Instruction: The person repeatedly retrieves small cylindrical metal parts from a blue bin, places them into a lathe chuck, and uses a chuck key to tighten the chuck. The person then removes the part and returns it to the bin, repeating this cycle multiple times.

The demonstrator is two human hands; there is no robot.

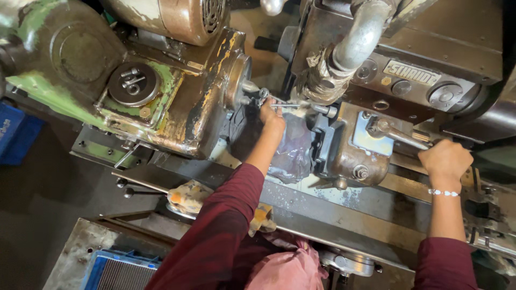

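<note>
Both hands grip apparently metal, shiny rod (282,103).

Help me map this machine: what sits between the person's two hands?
In the head view, between the left hand and right hand sits a brown metal housing carrying a small lever.

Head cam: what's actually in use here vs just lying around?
In use:
- left hand on the thin metal rod at the round chuck face
- right hand on the lever

Lying about:
- bolts in the round tray
- blue crate
- pink cloth
</note>
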